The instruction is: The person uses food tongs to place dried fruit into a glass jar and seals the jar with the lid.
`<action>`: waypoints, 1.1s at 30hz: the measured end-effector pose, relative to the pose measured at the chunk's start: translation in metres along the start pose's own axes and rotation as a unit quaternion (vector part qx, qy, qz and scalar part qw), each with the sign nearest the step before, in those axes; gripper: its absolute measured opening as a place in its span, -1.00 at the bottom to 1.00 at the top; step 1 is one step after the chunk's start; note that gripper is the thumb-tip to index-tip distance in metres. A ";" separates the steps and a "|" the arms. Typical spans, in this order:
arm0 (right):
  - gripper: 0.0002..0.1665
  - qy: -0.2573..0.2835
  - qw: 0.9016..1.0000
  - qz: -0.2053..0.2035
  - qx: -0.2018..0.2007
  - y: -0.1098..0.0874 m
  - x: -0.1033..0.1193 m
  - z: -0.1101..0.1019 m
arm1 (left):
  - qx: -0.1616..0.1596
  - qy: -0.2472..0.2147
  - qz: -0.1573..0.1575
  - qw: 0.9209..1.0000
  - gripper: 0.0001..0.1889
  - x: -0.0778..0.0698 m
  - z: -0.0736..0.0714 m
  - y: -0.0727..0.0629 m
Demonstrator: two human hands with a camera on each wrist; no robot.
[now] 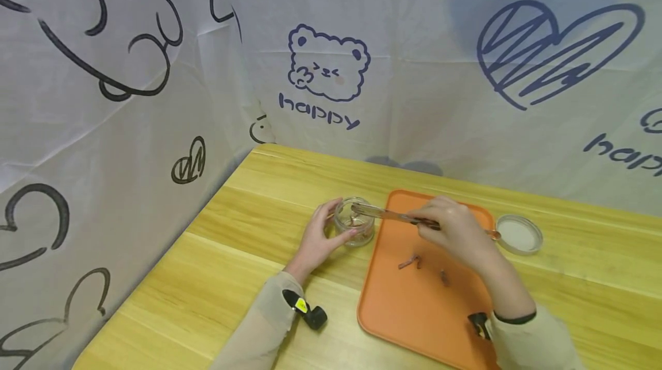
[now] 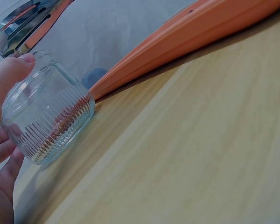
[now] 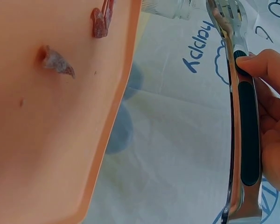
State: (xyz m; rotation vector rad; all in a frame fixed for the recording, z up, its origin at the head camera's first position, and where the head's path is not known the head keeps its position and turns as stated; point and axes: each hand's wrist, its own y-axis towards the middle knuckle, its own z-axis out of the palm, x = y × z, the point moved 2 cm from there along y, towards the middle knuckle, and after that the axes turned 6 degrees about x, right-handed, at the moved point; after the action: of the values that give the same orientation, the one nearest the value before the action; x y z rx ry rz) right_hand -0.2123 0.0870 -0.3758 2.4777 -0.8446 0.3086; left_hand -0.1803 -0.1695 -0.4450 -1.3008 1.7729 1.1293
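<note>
My left hand (image 1: pixel 318 241) grips a clear glass jar (image 1: pixel 366 234) on the table, its thumb across the near rim. Ribbed glass shows in the left wrist view, with reddish-brown pieces (image 2: pixel 65 122) lying low inside. Metal tongs (image 3: pixel 249 135) with dark grip pads are held in my right hand (image 1: pixel 455 229). Their slotted tips (image 2: pixel 25 28) are over the jar's mouth; whether they pinch a piece I cannot tell. Below the right hand lies an orange tray (image 1: pixel 403 312) bearing several small dark-reddish dried-looking pieces (image 3: pixel 58 63).
A round lid (image 1: pixel 519 236) with a pale inside lies right of the tray. The wooden table (image 1: pixel 207 278) meets white cloth walls (image 1: pixel 414 100) with drawn hearts and a bear at its back and left. Each wrist carries a small black camera.
</note>
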 end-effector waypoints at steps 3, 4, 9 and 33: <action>-0.72 -0.001 1.000 -0.001 -0.002 0.000 0.000 0.000 | 0.000 -0.002 -0.001 1.000 -0.27 0.000 0.000 0.000; -0.72 0.000 1.000 0.000 -0.002 0.000 0.000 0.001 | 0.000 -0.002 -0.001 1.000 -0.27 0.000 0.001 0.000; -0.72 0.002 1.000 0.004 -0.007 -0.003 0.001 -0.003 | -0.001 -0.007 0.001 1.000 -0.26 0.001 0.001 0.000; -0.56 -0.089 0.995 0.041 -0.036 -0.079 -0.019 -0.040 | 0.000 0.002 0.001 1.000 -0.27 0.001 0.001 0.001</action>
State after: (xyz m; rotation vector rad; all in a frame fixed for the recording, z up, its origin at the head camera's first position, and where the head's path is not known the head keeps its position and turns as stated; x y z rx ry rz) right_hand -0.1802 0.1710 -0.3793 2.4338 -1.0135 0.0845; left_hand -0.1811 -0.1685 -0.4459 -1.3011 1.7777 1.1294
